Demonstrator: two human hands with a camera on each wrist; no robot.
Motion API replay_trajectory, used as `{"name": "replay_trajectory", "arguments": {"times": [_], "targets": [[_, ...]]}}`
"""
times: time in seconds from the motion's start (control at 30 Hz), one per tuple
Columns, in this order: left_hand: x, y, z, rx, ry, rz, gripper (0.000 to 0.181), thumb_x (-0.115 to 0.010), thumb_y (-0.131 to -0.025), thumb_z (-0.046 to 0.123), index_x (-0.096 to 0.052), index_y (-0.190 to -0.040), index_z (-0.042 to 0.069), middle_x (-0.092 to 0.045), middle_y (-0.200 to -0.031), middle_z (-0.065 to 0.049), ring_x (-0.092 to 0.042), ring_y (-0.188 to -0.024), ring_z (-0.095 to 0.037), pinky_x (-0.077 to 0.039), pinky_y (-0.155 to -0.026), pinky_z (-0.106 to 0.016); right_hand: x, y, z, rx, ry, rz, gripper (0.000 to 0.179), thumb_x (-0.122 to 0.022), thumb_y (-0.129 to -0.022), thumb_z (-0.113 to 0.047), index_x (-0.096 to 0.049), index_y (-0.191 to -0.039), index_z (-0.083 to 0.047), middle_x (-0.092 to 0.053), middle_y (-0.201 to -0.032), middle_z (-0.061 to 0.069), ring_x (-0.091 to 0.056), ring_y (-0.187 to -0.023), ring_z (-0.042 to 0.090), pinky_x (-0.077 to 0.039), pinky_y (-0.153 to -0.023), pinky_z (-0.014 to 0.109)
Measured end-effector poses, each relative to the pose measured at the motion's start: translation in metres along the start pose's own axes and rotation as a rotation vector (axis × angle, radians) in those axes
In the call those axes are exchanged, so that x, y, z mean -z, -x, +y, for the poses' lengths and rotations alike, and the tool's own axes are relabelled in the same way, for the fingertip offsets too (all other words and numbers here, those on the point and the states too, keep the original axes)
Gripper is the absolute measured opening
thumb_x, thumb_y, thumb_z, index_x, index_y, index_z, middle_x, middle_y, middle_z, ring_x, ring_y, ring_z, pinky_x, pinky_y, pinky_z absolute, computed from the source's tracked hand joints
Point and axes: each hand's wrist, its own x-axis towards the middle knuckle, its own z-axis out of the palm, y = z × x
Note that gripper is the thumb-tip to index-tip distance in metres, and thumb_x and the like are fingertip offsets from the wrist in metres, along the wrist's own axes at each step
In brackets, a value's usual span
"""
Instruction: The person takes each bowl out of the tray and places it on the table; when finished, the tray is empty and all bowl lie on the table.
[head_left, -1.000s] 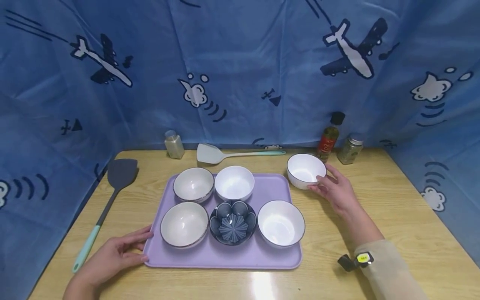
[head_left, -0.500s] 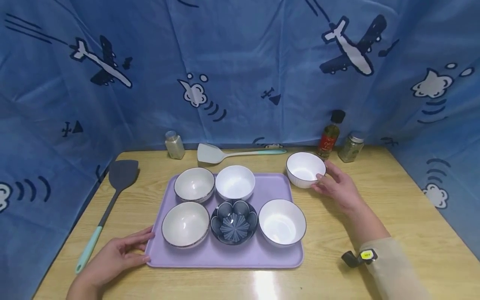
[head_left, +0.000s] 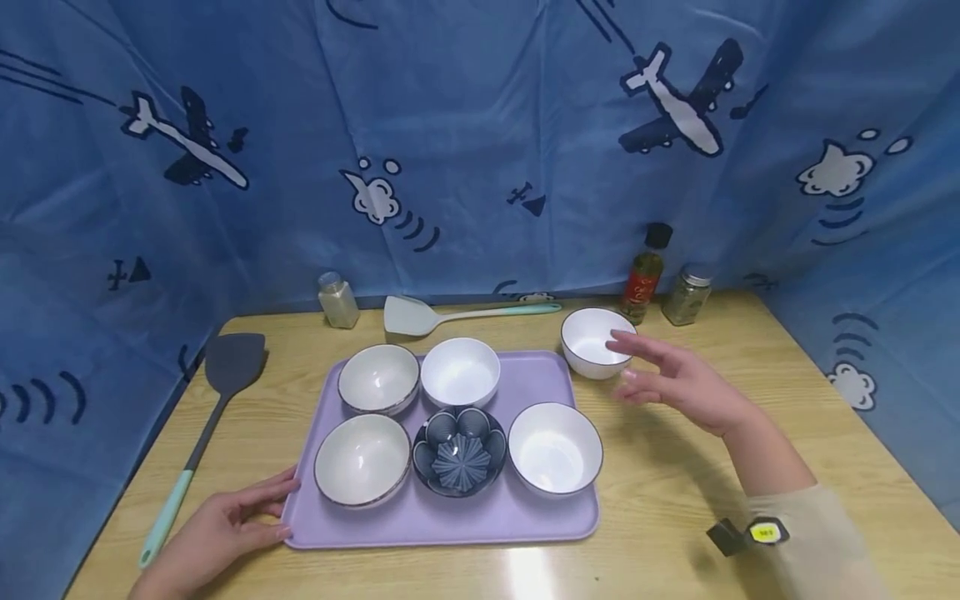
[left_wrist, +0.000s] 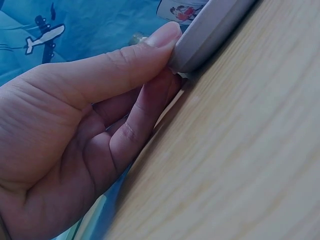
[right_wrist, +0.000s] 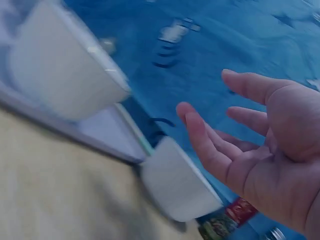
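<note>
A lilac tray [head_left: 442, 533] lies on the table with several bowls on it. My left hand [head_left: 225, 529] pinches its left edge near the front corner; thumb and bent fingers meet at the tray edge in the left wrist view. On the tray are two cream bowls [head_left: 363, 461], a plain white bowl [head_left: 460, 372], a dark blue petal-patterned bowl [head_left: 460, 454] and a dark-rimmed white bowl [head_left: 555, 450]. Another dark-rimmed white bowl [head_left: 588, 337] stands off the tray, by its back right corner. Beside it my right hand [head_left: 678, 383] hovers with fingers spread, holding nothing; the right wrist view shows them apart from the bowl.
A dark turner [head_left: 234, 367] lies at the left, a pale turner [head_left: 412, 317] behind the tray. A shaker jar [head_left: 338, 302] stands at the back left. An oil bottle [head_left: 642, 283] and a spice jar [head_left: 686, 298] stand at the back right, before the blue curtain [head_left: 465, 150].
My right hand has let go of the white bowl off the tray and drawn back to the right, fingers spreading. The bowl stays put, and my left hand keeps hold of the tray.
</note>
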Motion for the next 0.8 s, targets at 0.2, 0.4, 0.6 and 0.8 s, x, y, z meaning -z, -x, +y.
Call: {"name": "replay_trajectory", "arguments": {"times": [0.2, 0.4, 0.6, 0.8], "targets": [[0.001, 0.003, -0.004, 0.010, -0.035, 0.008, 0.066, -0.078, -0.085, 0.035, -0.056, -0.142, 0.008, -0.038, -0.158, -0.015, -0.065, -0.101, -0.005, -0.049, -0.086, -0.015, -0.019, 0.003, -0.001, -0.038, 0.012, -0.139, 0.061, -0.060, -0.098, -0.005, -0.035, -0.154, -0.006, -0.037, -0.154, 0.028, -0.071, -0.102, 0.033, -0.057, -0.088, 0.040], [0.001, 0.002, -0.005, 0.004, 0.026, 0.011, 0.064, -0.079, -0.085, 0.031, -0.057, -0.141, 0.007, -0.038, -0.158, -0.015, -0.066, -0.102, -0.008, -0.052, -0.085, -0.018, -0.028, 0.010, 0.008, -0.073, 0.010, -0.191, 0.060, -0.059, -0.099, -0.012, -0.034, -0.153, -0.002, -0.036, -0.154, 0.028, -0.072, -0.099, 0.032, -0.057, -0.087, 0.044], [0.000, 0.000, -0.004, 0.039, 0.065, 0.017, 0.064, -0.080, -0.084, 0.031, -0.059, -0.139, 0.008, -0.039, -0.158, -0.014, -0.066, -0.102, -0.010, -0.051, -0.086, -0.018, -0.036, 0.016, 0.019, -0.093, 0.021, -0.228, 0.060, -0.057, -0.100, -0.013, -0.032, -0.155, -0.005, -0.037, -0.154, 0.028, -0.072, -0.098, 0.032, -0.058, -0.085, 0.040], [0.000, 0.000, 0.000, 0.051, 0.078, 0.037, 0.060, -0.081, -0.083, 0.031, -0.063, -0.135, 0.009, -0.039, -0.158, -0.012, -0.063, -0.107, -0.004, -0.051, -0.087, -0.017, -0.049, 0.018, 0.024, -0.122, -0.071, -0.286, 0.065, -0.058, -0.100, -0.010, -0.026, -0.157, -0.005, -0.029, -0.155, 0.032, -0.071, -0.096, 0.033, -0.059, -0.081, 0.047]]}}
